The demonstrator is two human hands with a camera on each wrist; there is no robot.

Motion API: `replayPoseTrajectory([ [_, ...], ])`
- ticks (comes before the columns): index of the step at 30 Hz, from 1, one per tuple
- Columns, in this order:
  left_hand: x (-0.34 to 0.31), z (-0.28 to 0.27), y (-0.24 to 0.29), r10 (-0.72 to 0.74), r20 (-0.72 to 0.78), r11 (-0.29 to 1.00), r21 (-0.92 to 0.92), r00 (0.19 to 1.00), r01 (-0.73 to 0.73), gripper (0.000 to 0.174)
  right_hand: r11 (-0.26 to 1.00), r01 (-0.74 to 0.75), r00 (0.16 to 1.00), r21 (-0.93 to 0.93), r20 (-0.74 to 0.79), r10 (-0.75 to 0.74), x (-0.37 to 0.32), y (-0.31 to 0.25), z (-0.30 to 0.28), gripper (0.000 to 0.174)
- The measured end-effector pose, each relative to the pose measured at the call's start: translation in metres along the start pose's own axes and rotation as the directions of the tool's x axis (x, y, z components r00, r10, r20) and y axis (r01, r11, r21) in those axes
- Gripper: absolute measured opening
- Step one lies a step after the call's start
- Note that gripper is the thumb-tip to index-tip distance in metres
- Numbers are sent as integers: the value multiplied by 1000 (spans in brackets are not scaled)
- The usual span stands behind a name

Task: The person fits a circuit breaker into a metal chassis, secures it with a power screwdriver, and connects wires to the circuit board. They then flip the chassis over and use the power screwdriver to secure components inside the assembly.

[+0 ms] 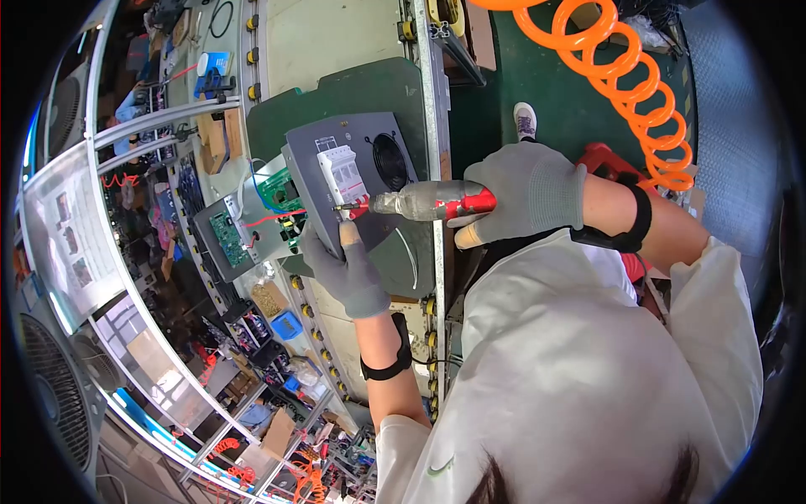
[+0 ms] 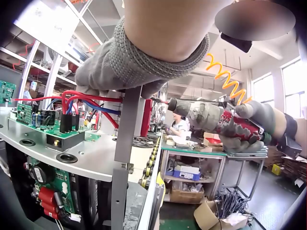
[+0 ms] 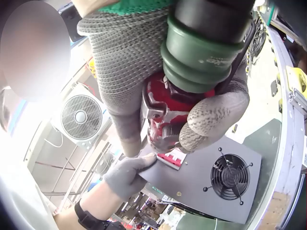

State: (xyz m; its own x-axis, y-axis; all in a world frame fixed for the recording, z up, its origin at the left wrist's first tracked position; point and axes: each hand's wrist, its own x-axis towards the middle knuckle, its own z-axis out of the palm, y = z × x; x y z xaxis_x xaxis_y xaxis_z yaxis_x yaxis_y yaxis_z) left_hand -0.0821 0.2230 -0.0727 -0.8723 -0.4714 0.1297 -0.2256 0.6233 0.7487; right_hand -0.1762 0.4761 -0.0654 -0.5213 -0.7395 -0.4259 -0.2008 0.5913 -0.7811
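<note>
A red and grey power screwdriver (image 1: 432, 202) lies in the grip of my gloved right hand (image 1: 529, 189). Its bit points at the lower end of a white circuit breaker (image 1: 340, 172) with red switches, set in a grey metal panel (image 1: 369, 139). My gloved left hand (image 1: 348, 273) holds the panel at its edge, thumb on the front near the breaker and fingers behind. The panel stands upright in the left wrist view, with red and blue wires (image 2: 88, 98) running behind it to a green circuit board (image 2: 72, 129). A round black fan grille (image 3: 230, 177) sits beside the breaker.
The panel is over a dark green board (image 1: 294, 105) on a roller conveyor (image 1: 327, 38). An orange coiled hose (image 1: 625, 71) hangs to the right. Beyond the conveyor are metal frames and a standing fan (image 3: 80, 116). A side table (image 2: 192, 151) holds boxes below.
</note>
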Motion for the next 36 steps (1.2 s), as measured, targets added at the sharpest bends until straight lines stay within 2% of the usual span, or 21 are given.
replayPoseTrajectory([
  [2, -1, 1, 4, 20, -16, 1000, 20, 1000, -20, 42, 1000, 26, 998, 10, -60, -25, 1, 2, 1, 54],
  [6, -1, -1, 2, -3, 15, 1000, -14, 1000, 3, 41, 997, -40, 999, -61, -39, 38, 3, 0, 1, 55],
  [8, -2, -2, 0, -7, 36, 999, -36, 999, 8, 41, 993, -17, 996, -121, -85, 6, 2, 2, 5, 56],
  [11, -4, 3, 0, -5, -30, 999, -40, 1000, 3, 40, 988, -8, 991, -156, -136, -13, 1, 0, 9, 56],
  [13, -4, 3, 4, -1, -50, 998, 56, 999, 4, 38, 978, -4, 985, -210, -171, -33, 0, -1, 7, 56],
  [17, -4, 5, -3, 45, -59, 999, 21, 997, -44, 38, 941, -9, 964, -339, -252, -82, -1, -8, -5, 58],
  [18, -5, 6, -4, 84, -65, 995, 68, 994, -79, 38, 938, -7, 964, -347, -251, -86, 0, -10, -9, 58],
  [20, -3, 5, -5, 124, -82, 987, 110, 989, -114, 39, 941, -26, 992, -338, -123, -17, 3, -15, -19, 59],
  [21, -3, 2, -7, 154, -48, 972, 187, 987, -143, 42, 938, -23, 992, -347, -122, -21, 4, -18, -21, 59],
  [23, -3, 0, -6, 196, 8, 940, 283, 980, -191, 45, 955, -27, 1000, -295, -17, 23, 5, -23, -26, 60],
  [28, -2, -4, -4, 218, 57, 935, 275, 974, -225, 46, 946, -46, 998, -321, -64, 27, 4, -31, -26, 60],
  [31, -1, -5, -4, 191, 92, 962, 181, 977, -205, 53, 944, -57, 997, -326, -68, 36, 4, -32, -25, 59],
  [33, 1, -1, 0, 265, 56, 963, 23, 963, -267, 61, 945, -48, 996, -323, -82, 22, 5, -32, -24, 59],
  [36, 3, -5, -10, 324, 112, 939, 82, 939, -334, 63, 941, -80, 996, -328, -69, 61, 6, -34, -25, 59],
])
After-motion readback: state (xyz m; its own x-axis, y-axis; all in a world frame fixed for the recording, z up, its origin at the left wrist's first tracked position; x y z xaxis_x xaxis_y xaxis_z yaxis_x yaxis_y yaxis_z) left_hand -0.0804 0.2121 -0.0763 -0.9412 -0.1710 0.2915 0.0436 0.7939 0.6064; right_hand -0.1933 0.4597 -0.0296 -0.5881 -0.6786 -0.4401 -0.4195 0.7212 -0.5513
